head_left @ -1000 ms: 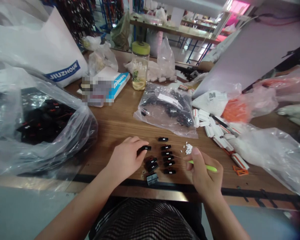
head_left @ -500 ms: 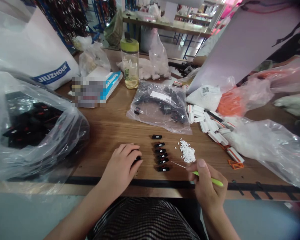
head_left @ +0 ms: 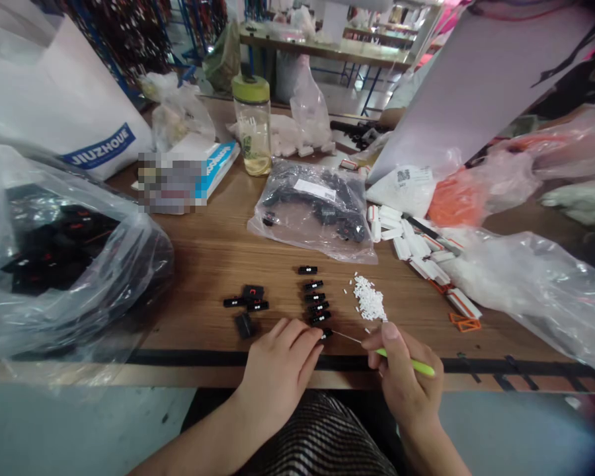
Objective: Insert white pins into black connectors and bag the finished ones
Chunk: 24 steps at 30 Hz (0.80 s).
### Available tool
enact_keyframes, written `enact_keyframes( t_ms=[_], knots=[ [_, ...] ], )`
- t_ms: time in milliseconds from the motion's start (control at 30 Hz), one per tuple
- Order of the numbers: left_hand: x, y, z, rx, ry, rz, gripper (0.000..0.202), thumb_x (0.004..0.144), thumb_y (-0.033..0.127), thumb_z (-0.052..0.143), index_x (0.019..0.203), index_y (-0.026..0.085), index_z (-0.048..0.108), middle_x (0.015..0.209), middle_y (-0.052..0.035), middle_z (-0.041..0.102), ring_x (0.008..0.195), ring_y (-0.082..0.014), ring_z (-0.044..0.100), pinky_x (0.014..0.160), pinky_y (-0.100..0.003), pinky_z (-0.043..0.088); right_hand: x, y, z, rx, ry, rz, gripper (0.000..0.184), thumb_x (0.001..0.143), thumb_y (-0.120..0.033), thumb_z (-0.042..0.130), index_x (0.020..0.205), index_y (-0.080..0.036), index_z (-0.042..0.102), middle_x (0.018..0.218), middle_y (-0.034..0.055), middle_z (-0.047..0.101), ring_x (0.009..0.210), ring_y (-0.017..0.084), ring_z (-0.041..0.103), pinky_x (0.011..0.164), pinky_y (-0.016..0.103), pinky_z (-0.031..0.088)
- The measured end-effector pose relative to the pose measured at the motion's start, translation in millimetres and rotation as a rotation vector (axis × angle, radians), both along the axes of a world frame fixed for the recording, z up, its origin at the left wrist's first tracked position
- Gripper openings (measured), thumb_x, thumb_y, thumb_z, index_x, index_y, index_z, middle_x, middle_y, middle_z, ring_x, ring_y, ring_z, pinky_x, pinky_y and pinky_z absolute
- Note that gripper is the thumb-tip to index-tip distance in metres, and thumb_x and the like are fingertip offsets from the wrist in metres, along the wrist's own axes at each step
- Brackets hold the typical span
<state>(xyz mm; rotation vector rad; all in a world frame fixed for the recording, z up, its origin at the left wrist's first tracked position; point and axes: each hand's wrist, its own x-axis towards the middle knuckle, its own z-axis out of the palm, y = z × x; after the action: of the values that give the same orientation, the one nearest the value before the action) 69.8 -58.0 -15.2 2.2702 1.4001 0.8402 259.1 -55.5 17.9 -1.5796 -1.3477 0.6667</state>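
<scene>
The left hand [head_left: 280,363] has moved rightward from the loose black plastic blocks [head_left: 244,325] to the nearest small black rectangular connector [head_left: 326,334] in a column on the brown wood-grained table [head_left: 203,254]; whether it pinches or merely touches it, I cannot tell. The right hand [head_left: 407,373] grasps a lime-green-handled needle tool [head_left: 421,367], tip just beside that connector, near heaped tiny white pieces [head_left: 369,299].

Dark top [head_left: 322,439], fine pale stripes; forearms [head_left: 213,430], hands [head_left: 280,360] bare.
</scene>
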Motion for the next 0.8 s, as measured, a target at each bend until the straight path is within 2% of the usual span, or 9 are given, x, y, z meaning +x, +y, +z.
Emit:
enact_keyframes(
  t_ms=[133, 300, 500, 800],
  knots=[
    [-0.7, 3.1, 2.0, -0.057, -0.029, -0.014, 0.007, 0.094, 0.019, 0.058, 0.099, 0.019, 0.064, 0.094, -0.0036, 0.068, 0.085, -0.0240, 0.063, 0.073, -0.042, 0.058, 0.8, -1.3, -2.3, 0.003, -0.005, 0.018, 0.050, 0.097, -0.046, 0.049, 0.061, -0.017, 0.069, 0.045, -0.0010, 0.054, 0.038, 0.008, 0.048, 0.042, 0.022, 0.037],
    [-3.9, 4.3, 1.4, -0.147, -0.090, -0.005, 0.008, 0.092, 0.018, 0.061, 0.097, 0.021, 0.065, 0.093, -0.0022, 0.067, 0.082, -0.0213, 0.065, 0.074, -0.038, 0.057, -2.2, -3.2, -2.1, 0.029, -0.065, 0.101, 0.049, 0.098, -0.040, 0.047, 0.059, -0.018, 0.068, 0.043, -0.0022, 0.054, 0.038, 0.008, 0.050, 0.043, 0.021, 0.039],
    [-3.9, 3.0, -0.4, -0.148, -0.130, 0.017, 0.007, 0.091, 0.018, 0.062, 0.095, 0.022, 0.066, 0.089, -0.0012, 0.067, 0.079, -0.0202, 0.066, 0.072, -0.036, 0.056, -9.8, -6.0, 2.7, 0.023, -0.073, 0.100, 0.048, 0.098, -0.037, 0.048, 0.058, -0.018, 0.067, 0.042, -0.0031, 0.052, 0.037, 0.007, 0.049, 0.043, 0.021, 0.038],
    [-4.1, 3.4, -0.5, -0.143, -0.133, 0.027, 0.007, 0.091, 0.018, 0.062, 0.095, 0.022, 0.067, 0.089, -0.0003, 0.067, 0.078, -0.0199, 0.067, 0.071, -0.036, 0.055, -7.5, -7.5, -1.1, 0.065, -0.113, 0.123, 0.047, 0.099, -0.034, 0.046, 0.060, -0.018, 0.067, 0.043, -0.0031, 0.053, 0.037, 0.007, 0.050, 0.042, 0.020, 0.039]
  ],
)
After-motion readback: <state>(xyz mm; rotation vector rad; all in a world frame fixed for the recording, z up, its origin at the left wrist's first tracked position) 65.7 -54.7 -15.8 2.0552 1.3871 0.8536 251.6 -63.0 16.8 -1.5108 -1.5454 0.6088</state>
